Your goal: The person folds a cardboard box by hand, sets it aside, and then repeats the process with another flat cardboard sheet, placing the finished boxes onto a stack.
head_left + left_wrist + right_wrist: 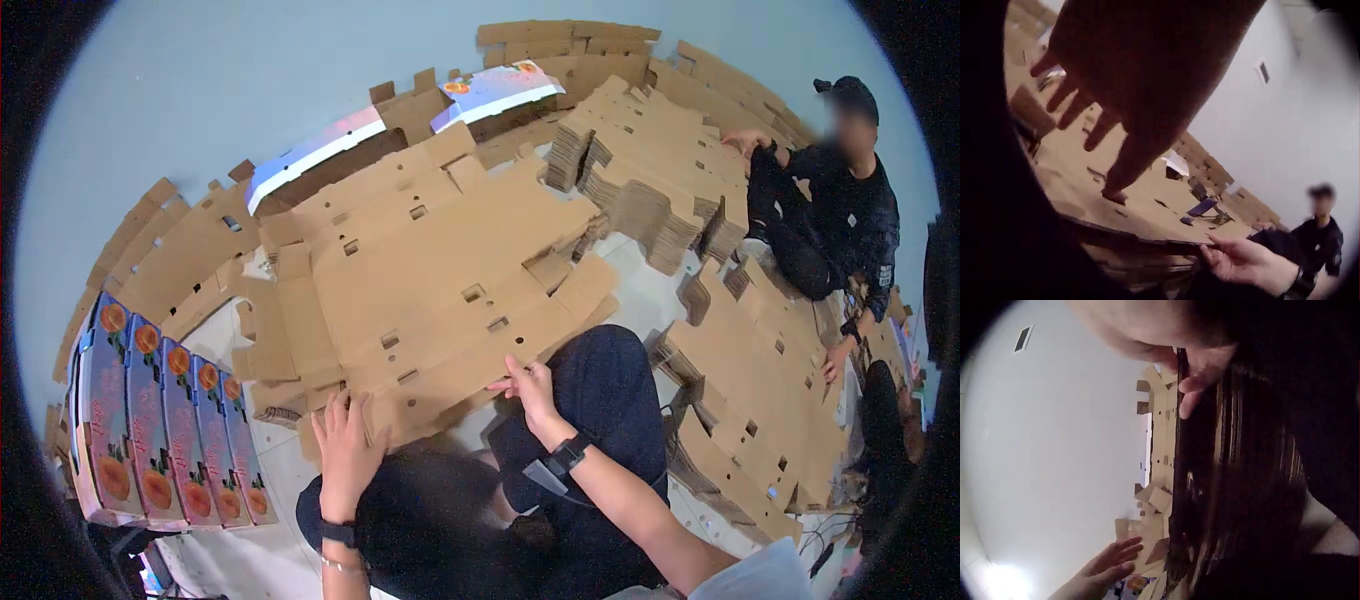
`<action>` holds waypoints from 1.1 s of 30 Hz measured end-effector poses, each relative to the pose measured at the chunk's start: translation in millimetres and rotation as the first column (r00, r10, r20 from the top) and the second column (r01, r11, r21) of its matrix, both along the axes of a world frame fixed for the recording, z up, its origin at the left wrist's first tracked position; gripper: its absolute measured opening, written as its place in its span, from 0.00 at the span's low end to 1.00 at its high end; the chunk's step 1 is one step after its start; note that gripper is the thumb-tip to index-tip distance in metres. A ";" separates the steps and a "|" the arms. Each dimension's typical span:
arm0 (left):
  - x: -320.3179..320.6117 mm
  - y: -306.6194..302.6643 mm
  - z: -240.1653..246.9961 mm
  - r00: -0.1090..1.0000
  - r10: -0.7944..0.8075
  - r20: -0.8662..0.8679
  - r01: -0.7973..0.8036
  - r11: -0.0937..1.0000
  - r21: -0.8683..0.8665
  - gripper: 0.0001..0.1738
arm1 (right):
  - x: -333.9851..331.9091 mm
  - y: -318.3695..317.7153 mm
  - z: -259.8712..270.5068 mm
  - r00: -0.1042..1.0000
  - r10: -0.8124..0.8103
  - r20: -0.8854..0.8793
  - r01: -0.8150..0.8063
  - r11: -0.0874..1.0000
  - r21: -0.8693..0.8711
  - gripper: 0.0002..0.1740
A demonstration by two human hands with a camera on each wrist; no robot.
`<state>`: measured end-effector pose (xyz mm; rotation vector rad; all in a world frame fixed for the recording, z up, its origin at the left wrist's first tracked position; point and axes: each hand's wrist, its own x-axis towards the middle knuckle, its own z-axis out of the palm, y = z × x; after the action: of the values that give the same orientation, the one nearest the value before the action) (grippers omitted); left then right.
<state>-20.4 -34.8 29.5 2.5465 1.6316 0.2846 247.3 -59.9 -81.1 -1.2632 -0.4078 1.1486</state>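
Left of the large flat brown corrugated-cardboard sheet [430,275], a row of five upright blue-and-pink printed cartons [160,430], contents hidden; on their faces, orange fruit and pale script too small to read. Beyond the sheet, two white-and-blue printed cardboard panels [313,155], the farther one with orange fruit. In the sheet itself, directly before the seated person, rectangular slots, small round holes and folded side flaps; beneath it, a stack of ridged cardboard layers [1229,431]. At the sheet's near edge, toward its right end, the right hand [530,395], fingers closed in a pinch on that edge, thumb above and fingertips below. At the sheet's near left corner, the left hand [347,450], fingers extended and spread, grasping nothing; contact with the cardboard not possible to tell. Right of the sheet, brown stacks of notched cardboard blanks [745,375], and a second person in black clothing [850,200], one hand resting on a stack. Behind the sheet, brown cardboard pieces [575,45] against a smooth pale-blue wall [300,70].
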 end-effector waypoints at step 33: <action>-43.5 38.3 -100.5 0.958 0.094 -0.270 -0.193 0.910 -0.366 0.51 | 217.7 2.9 -21.5 0.299 0.404 0.865 -0.345 0.890 -0.296 0.32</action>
<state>-63.9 3.5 -71.0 2.2305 1.7509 -0.3340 464.9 -57.0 -102.7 -1.8598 -1.6231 0.6882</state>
